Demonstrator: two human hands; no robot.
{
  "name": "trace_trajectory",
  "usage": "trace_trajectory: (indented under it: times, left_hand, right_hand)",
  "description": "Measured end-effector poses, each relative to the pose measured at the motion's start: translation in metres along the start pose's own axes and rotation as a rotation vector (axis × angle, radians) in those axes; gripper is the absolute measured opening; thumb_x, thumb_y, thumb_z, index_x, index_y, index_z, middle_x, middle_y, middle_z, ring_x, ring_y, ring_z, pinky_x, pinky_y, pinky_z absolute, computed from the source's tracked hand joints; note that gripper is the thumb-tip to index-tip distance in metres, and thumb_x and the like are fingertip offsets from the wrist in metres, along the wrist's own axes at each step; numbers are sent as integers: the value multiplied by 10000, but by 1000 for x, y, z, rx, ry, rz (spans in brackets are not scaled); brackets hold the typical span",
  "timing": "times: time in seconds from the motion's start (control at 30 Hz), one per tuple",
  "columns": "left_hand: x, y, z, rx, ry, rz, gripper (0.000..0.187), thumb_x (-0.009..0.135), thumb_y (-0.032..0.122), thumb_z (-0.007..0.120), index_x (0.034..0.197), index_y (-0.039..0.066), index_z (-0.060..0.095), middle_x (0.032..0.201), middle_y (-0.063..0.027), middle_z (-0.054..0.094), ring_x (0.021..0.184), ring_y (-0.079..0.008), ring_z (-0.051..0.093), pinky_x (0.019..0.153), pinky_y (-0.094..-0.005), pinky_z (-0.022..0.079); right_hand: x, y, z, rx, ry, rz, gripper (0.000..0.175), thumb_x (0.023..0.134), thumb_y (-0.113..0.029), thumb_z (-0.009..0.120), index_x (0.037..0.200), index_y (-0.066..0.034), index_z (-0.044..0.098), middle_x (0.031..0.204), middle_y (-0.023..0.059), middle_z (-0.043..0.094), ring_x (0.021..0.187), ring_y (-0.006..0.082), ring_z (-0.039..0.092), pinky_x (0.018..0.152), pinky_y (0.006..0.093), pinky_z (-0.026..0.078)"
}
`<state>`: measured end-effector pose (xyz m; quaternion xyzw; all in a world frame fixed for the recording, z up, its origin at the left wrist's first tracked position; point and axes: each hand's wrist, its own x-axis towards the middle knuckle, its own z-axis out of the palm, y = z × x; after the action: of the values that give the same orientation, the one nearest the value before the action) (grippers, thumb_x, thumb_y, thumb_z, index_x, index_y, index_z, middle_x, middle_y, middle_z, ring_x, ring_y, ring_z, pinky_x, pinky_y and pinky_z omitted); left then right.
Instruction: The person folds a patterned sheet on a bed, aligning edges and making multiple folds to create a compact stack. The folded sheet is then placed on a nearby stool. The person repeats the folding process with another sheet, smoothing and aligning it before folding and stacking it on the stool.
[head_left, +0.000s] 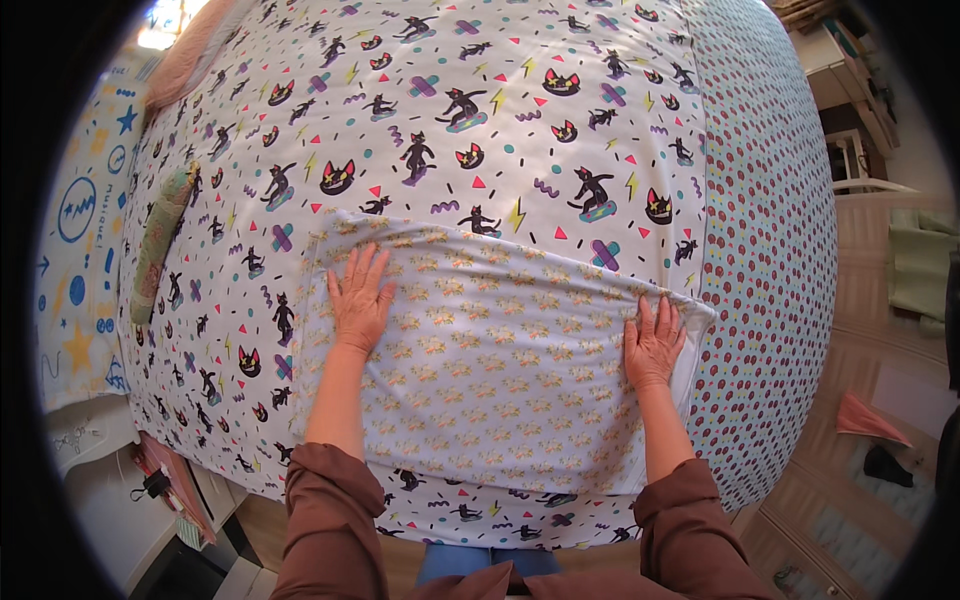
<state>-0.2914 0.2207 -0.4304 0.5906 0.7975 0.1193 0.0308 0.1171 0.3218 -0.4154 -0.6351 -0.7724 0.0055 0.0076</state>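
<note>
A pale floral cloth (487, 360), folded into a rough rectangle, lies on a bed covered with a white sheet (420, 202) printed with black cats. My left hand (360, 300) rests palm down near the cloth's upper left corner, fingers spread. Near its upper right corner my right hand (654, 343) lies flat, fingers a little apart. Neither hand grips anything. At the right edge of the cloth a white inner layer shows beside my right wrist. Soft wrinkles run across the fabric between the hands.
A rolled green floral fabric (161, 244) lies on the sheet's left side. Light blue fabric with small red-brown prints (765, 247) covers the bed's right side. A pink quilted item (191, 56) is at the upper left. A binder clip (154, 484) shows at the lower left.
</note>
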Motion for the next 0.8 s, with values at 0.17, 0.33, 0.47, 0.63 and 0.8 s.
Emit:
trace_trajectory:
  times: [0.17, 0.33, 0.47, 0.63, 0.8]
  left_hand:
    - [-87, 37, -31, -593, 209, -576, 165, 824, 203, 540, 810, 40, 516, 779, -50, 510, 723, -173, 466, 635, -306, 352]
    - [-225, 109, -53, -1352, -824, -1368, 353, 832, 330, 544, 710, -1, 543, 632, -76, 561, 551, -138, 543, 477, -251, 440]
    - [-263, 139, -47, -1406, -738, -1490, 293, 813, 291, 588, 845, 3, 548, 814, -84, 589, 683, -148, 565, 649, -268, 479]
    - [-265, 166, -30, -1692, -303, -1689, 323, 797, 212, 612, 1017, 10, 488, 981, -75, 551, 873, -187, 537, 815, -337, 424]
    - [-267, 168, -34, -2005, -204, -1468, 396, 815, 200, 582, 1147, 39, 439, 1112, -53, 514, 1046, -180, 459, 908, -366, 345]
  right_hand:
    - [29, -36, -34, 88, 69, -219, 496, 732, -272, 616, 1151, -76, 437, 1230, 118, 399, 1170, 273, 347, 989, 468, 194]
    - [59, -100, -30, 382, -75, -469, 617, 686, -365, 662, 1168, -60, 427, 1171, 120, 454, 1126, 248, 399, 945, 392, 262]
    - [70, -131, -33, 228, -341, -391, 618, 652, -453, 668, 1105, -89, 459, 1060, 95, 548, 996, 225, 498, 808, 370, 308]
    - [74, -138, -17, 168, -573, -415, 454, 684, -414, 650, 984, -100, 514, 875, 131, 607, 845, 273, 572, 743, 382, 370]
    - [66, -129, -2, 464, -624, -385, 358, 698, -345, 655, 874, -39, 589, 775, 136, 613, 751, 266, 585, 676, 347, 432]
